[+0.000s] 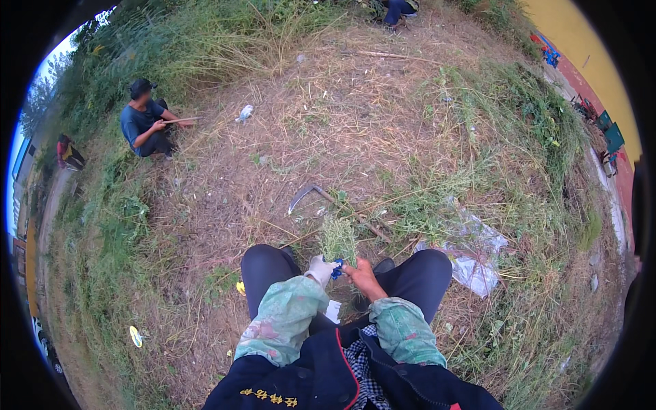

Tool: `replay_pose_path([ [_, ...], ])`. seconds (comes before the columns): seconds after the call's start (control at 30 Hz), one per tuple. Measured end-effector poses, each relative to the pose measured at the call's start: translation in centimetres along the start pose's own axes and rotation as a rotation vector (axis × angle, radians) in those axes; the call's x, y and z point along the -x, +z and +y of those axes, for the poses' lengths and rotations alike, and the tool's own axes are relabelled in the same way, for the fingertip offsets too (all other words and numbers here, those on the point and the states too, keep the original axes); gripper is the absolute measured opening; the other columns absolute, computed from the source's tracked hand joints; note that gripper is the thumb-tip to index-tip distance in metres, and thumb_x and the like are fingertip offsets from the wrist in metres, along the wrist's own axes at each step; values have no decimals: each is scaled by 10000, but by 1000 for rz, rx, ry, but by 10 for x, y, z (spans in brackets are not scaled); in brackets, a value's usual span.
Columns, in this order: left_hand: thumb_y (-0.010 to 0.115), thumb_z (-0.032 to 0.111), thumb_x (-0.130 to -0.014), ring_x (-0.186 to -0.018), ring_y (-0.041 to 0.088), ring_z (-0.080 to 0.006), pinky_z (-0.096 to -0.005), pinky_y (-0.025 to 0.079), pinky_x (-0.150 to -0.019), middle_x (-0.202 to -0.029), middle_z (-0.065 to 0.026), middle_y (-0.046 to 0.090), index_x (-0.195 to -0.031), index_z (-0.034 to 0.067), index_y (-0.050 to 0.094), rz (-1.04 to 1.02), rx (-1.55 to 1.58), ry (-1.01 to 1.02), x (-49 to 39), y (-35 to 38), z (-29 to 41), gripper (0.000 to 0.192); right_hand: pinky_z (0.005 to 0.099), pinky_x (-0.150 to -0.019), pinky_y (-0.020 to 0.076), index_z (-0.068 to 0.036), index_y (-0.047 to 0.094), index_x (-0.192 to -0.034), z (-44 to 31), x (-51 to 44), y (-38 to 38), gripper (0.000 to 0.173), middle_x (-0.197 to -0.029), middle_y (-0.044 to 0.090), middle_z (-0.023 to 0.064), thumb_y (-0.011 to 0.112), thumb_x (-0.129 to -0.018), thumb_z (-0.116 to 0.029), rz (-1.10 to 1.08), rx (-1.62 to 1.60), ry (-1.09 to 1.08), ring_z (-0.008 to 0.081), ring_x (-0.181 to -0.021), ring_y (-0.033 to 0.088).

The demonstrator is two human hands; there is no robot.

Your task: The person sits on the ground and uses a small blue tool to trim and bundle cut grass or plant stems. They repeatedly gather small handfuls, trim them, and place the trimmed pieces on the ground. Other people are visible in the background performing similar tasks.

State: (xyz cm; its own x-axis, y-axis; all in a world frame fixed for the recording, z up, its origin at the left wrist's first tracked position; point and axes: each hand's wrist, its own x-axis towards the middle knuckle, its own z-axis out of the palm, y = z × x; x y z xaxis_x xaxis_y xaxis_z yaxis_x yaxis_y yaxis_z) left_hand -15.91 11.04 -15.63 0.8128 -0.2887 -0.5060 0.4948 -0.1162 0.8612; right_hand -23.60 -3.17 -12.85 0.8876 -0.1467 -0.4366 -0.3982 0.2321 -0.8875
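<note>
Between my knees, my left hand, in a pale glove, is closed around the lower part of a bunch of green weed stalks. A small blue item shows at the front of that glove; its kind is unclear. My bare right hand is beside it, thumb against the blue item; whether its hidden fingers grip anything cannot be told. On the ground just beyond the bunch lies a sickle, its curved blade to the left and its wooden handle running down towards my right knee.
A crumpled clear plastic sheet lies right of my right knee, among cut weeds. A person squats at the upper left holding a stick-like handle. Other people are farther left and at the top. Piled weeds edge the right side.
</note>
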Motion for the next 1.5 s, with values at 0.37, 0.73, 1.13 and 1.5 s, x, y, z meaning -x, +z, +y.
replay_pose_path([
  [0.37,659,140,-904,-611,628,-140,-311,506,-530,-783,-62,688,-1001,24,696,7,-112,58,7,5,11,155,259,-459,402,-38,618,-910,-2,1,0,80,-689,586,17,608,-953,-106,-6,-39,127,100,-503,490],
  [0.73,630,137,-915,-579,605,-128,-289,483,-511,-813,-66,692,-1007,32,659,478,106,47,23,-2,51,143,263,-401,299,-82,520,-891,-11,-5,-20,148,-698,531,33,557,-995,-181,576,-563,17,109,-455,416],
  [1.13,659,192,-916,-735,664,-171,-316,547,-679,-900,-69,694,-1048,24,663,-241,443,-170,-2,0,-4,214,252,-462,394,-21,666,-960,-16,9,3,137,-839,701,63,668,-925,-154,-14,-303,63,93,-544,528],
  [1.5,634,226,-932,-638,655,-243,-367,559,-603,-784,-113,663,-1005,10,650,-441,423,-281,9,6,5,228,255,-454,389,-52,630,-880,-12,8,9,49,-722,626,15,677,-884,-64,65,-344,69,102,-532,530],
])
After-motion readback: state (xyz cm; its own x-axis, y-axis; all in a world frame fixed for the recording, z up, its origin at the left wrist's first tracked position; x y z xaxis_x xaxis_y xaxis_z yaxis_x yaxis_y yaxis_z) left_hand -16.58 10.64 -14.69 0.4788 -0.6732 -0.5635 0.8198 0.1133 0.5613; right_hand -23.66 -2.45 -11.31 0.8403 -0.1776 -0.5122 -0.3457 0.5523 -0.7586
